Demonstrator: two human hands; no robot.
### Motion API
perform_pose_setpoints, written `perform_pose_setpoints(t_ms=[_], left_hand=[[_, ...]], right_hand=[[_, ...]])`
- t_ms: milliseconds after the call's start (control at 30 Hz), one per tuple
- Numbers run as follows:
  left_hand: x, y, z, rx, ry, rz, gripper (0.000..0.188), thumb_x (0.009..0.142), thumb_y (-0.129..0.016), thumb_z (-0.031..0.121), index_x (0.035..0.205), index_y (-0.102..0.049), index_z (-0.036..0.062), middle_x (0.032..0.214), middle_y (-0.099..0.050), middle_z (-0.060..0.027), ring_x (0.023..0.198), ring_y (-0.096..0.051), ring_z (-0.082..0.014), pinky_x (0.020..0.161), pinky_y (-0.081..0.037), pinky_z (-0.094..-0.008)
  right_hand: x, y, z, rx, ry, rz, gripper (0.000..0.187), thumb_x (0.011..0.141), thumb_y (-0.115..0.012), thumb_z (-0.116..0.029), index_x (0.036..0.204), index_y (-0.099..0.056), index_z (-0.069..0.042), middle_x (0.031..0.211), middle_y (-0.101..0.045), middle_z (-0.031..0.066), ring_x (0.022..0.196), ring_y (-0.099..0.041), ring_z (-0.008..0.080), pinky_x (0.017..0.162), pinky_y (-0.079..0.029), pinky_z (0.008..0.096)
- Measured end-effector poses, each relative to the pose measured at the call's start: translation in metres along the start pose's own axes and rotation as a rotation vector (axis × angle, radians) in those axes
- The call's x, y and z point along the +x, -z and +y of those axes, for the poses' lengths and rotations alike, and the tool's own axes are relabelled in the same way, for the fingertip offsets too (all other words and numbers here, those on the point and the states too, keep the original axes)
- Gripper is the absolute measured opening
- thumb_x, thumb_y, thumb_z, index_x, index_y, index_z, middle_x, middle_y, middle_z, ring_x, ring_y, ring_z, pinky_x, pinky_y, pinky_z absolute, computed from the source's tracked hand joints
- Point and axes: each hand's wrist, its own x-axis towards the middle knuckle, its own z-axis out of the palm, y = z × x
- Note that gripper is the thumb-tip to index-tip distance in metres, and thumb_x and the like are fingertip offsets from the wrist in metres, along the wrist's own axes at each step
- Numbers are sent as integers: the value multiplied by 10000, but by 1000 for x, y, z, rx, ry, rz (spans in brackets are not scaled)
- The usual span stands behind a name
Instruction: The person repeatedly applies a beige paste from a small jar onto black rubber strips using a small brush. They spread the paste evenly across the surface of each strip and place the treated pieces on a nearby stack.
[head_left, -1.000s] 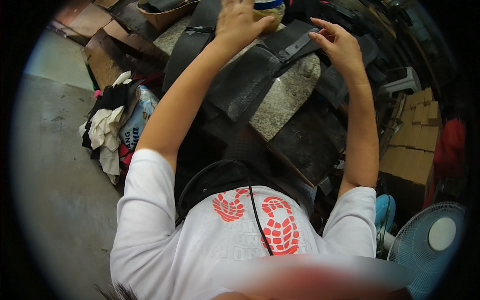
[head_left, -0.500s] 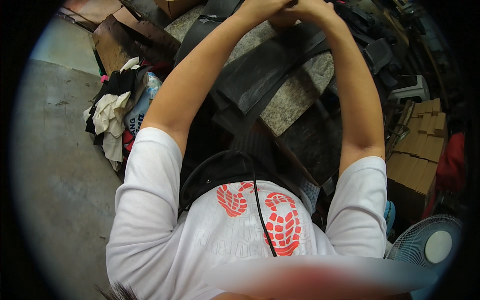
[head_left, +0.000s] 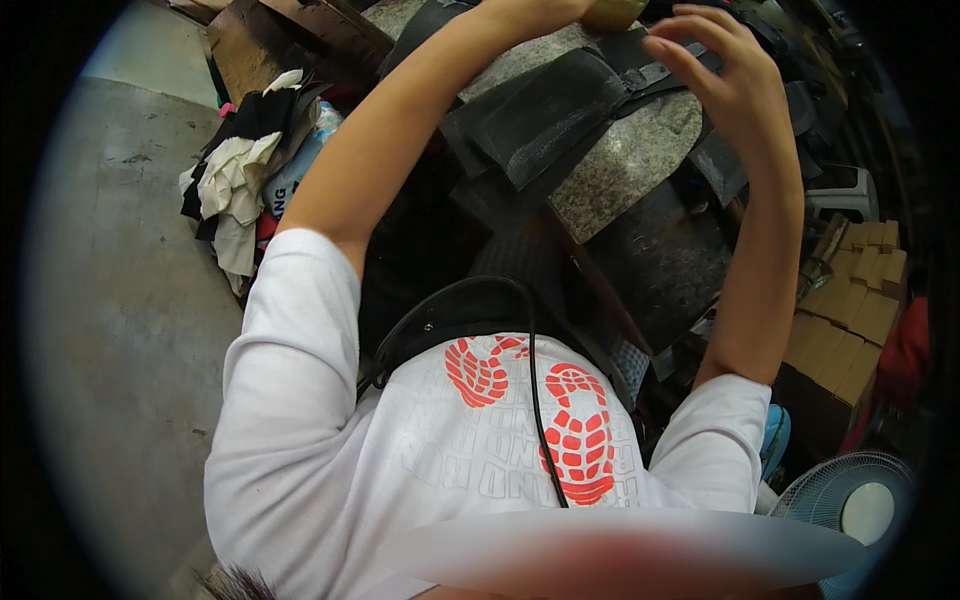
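As the hands part, the right hand (head_left: 722, 75) lifts off with fingers spread, empty.
Left hand runs out of view at twelve o'clock, grip unknowable; black rubber sheets (head_left: 560, 110) lie on the stone slab (head_left: 625, 165).

Beneath the right hand's fingers (head_left: 700, 45): flat black rubber sheets (head_left: 560, 110) on a speckled grey stone slab (head_left: 625, 165). Toward the wrists: white short-sleeved cotton shirt (head_left: 330, 450) patterned with two orange shoe-sole prints. Far left of the fingers: heap of white and black cloth rags (head_left: 240, 180).
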Motion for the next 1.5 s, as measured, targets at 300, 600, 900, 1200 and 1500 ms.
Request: perform_pose_setpoints(t_ms=[300,600,900,1200,1500], left_hand=[[-89,37,32,90,-223,-631,419,868,-751,407,1271,-724,298,1261,-640,-12,1163,-568,-267,1046,-452,-415],[-97,-12,92,210,-49,-379,482,825,-752,558,1198,-735,252,1170,-632,-50,1151,-569,-250,983,-416,-419],[-95,-6,94,215,-90,-344,395,825,-764,506,1128,-757,252,1102,-633,-33,1079,-579,-237,913,-420,-418],[-99,4,96,-18,-118,-247,173,851,-769,191,998,-726,111,950,-644,-58,887,-647,-269,763,-525,-374],[-94,25,110,-214,-96,-263,234,835,-775,81,1061,-714,80,1040,-661,-95,869,-688,-274,751,-558,-345]], right_hand=[[-113,-30,-27,693,-364,106,366,959,-716,-184,1311,-686,-90,1201,-725,72,1189,-648,179,1034,-449,309],[-187,-58,-56,465,-619,133,507,903,-642,-75,1409,-620,-95,1623,-395,152,1551,-234,350,1245,-200,451],[-177,-76,-79,117,-360,-33,481,884,-693,-208,1355,-666,-114,1647,-304,219,1551,-159,452,1236,-107,596],[-138,-24,-45,644,-396,202,350,951,-625,-137,1294,-659,-78,1382,-605,157,1360,-490,302,1150,-358,416],[-77,-51,13,879,-773,140,815,1023,-632,-299,1642,-157,-66,1026,-660,67,855,-568,92,709,-510,261]])
